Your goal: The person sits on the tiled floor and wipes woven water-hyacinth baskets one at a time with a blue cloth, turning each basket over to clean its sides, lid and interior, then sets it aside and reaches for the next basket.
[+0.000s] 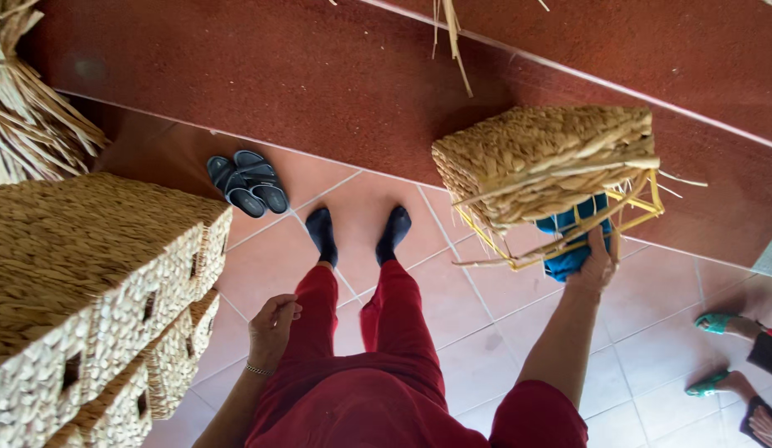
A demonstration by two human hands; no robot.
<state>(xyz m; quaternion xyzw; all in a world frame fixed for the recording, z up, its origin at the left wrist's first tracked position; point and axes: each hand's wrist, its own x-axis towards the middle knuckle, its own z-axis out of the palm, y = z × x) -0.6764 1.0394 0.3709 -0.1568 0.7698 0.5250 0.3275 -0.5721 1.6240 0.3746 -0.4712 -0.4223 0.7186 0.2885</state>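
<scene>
Basket held up in the right hand

Basket, half woven from straw on a yellow wire frame, hangs in the air at the right, above the tiled floor. The right hand holds it from below, fingers closed around the frame and a blue cloth. The left hand is empty, with fingers loosely curled, near the red trousers. At the left stand stacked woven baskets. Dark sandals lie farther away on the floor. Another person's feet in green sandals are at the right edge.
</scene>
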